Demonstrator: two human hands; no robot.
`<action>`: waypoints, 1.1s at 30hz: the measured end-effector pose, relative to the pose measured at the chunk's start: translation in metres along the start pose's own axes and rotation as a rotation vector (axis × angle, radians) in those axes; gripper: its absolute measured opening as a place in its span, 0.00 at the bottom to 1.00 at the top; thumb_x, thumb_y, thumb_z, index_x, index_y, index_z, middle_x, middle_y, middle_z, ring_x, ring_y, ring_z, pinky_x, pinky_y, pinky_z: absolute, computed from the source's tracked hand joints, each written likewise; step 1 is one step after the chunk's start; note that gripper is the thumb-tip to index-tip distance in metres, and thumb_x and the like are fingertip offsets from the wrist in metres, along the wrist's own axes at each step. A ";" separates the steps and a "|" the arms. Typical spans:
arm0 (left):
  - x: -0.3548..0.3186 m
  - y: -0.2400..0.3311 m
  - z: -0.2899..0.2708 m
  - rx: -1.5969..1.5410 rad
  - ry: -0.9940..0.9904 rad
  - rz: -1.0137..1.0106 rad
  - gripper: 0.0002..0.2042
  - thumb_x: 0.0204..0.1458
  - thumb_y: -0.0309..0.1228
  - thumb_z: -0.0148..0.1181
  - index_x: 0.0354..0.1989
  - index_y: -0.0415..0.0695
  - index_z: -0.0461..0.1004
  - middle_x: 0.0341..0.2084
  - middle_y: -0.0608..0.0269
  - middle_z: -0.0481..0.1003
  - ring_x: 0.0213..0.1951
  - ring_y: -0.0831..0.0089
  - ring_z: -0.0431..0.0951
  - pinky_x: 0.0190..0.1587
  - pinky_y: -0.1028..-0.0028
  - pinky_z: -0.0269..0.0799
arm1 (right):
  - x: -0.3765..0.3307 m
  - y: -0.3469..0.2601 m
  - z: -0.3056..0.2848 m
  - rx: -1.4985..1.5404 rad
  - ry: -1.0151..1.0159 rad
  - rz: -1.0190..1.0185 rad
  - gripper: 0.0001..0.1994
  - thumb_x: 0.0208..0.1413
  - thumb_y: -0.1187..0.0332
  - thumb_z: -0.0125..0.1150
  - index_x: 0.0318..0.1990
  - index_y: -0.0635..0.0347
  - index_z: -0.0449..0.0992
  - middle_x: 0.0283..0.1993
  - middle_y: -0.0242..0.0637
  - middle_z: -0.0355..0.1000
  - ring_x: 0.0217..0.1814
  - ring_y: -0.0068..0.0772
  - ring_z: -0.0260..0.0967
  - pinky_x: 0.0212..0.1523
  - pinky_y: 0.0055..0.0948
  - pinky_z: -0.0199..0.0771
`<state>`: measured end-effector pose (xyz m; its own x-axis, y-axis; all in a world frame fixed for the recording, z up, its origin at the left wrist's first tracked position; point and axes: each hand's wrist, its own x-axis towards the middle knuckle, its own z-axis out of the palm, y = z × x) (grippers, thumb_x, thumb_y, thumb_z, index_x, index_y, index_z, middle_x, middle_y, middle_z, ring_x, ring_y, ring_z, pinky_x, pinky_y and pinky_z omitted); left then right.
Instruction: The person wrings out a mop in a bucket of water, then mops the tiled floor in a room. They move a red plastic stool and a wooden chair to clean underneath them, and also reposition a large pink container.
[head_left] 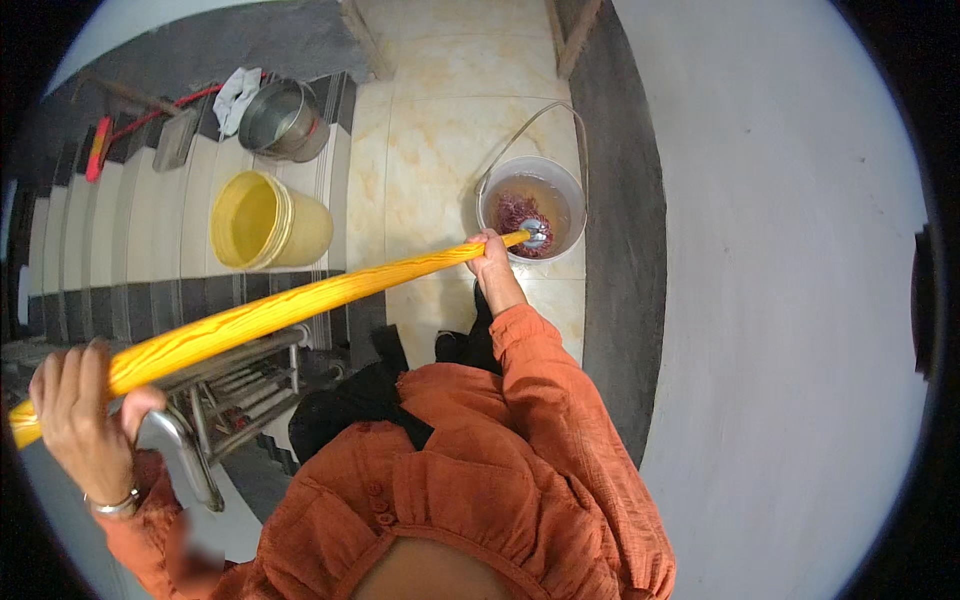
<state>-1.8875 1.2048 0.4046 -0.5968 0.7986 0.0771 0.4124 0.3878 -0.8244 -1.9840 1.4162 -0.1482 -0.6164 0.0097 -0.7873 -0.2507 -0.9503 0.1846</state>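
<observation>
I hold a long yellow wood-grain mop handle [270, 315] with both hands. My left hand [80, 410] grips its upper end at the lower left, a bangle on the wrist. My right hand [490, 258] grips it low down, close to a white bucket [565, 190] on the tiled landing. The reddish mop head [520, 215] sits inside that bucket in murky brown water. My orange sleeves and shirt fill the bottom of the view.
A yellow bucket [262, 222] and a metal bucket [282, 120] with a white cloth [237, 95] stand on the stairs at left. A metal railing [210, 400] runs beside my left hand. A grey-white wall [780, 300] rises on the right.
</observation>
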 end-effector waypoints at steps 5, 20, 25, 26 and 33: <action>0.089 -0.021 0.044 0.036 -0.234 -0.124 0.12 0.26 0.27 0.61 0.21 0.38 0.66 0.17 0.59 0.67 0.22 0.62 0.67 0.29 0.67 0.60 | 0.054 -0.100 0.051 0.083 -0.123 -0.078 0.12 0.47 0.75 0.47 0.17 0.54 0.55 0.12 0.26 0.51 0.13 0.22 0.51 0.18 0.22 0.61; 0.204 0.030 0.061 -0.050 -0.112 -0.024 0.09 0.37 0.28 0.62 0.19 0.41 0.66 0.15 0.62 0.64 0.19 0.67 0.65 0.25 0.71 0.60 | 0.131 -0.087 0.067 -0.207 -0.010 -0.065 0.06 0.44 0.73 0.45 0.20 0.56 0.59 0.14 0.35 0.54 0.17 0.36 0.57 0.21 0.34 0.62; 0.190 0.025 0.062 0.166 -0.059 -0.042 0.11 0.39 0.30 0.64 0.15 0.44 0.67 0.11 0.66 0.63 0.16 0.72 0.64 0.22 0.75 0.60 | 0.145 -0.045 0.085 -0.136 0.022 0.132 0.08 0.44 0.71 0.46 0.17 0.54 0.58 0.13 0.33 0.55 0.13 0.34 0.54 0.18 0.30 0.60; 0.176 0.028 0.068 0.195 -0.083 -0.101 0.11 0.39 0.30 0.65 0.15 0.45 0.68 0.10 0.67 0.64 0.15 0.74 0.64 0.21 0.77 0.60 | 0.136 -0.055 0.087 -0.177 -0.041 0.078 0.09 0.44 0.71 0.47 0.16 0.54 0.57 0.13 0.33 0.55 0.13 0.33 0.54 0.18 0.30 0.60; 0.136 0.017 0.073 0.207 -0.032 -0.061 0.10 0.38 0.29 0.66 0.17 0.46 0.68 0.11 0.70 0.66 0.15 0.77 0.65 0.22 0.79 0.62 | 0.124 -0.018 0.057 -0.384 -0.139 0.037 0.06 0.44 0.73 0.48 0.21 0.56 0.57 0.16 0.32 0.55 0.18 0.31 0.56 0.22 0.30 0.62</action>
<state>-2.0124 1.2862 0.3603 -0.6388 0.7607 0.1151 0.2268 0.3291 -0.9167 -2.0980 1.4520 -0.2157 -0.7215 -0.0095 -0.6924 0.0543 -0.9976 -0.0428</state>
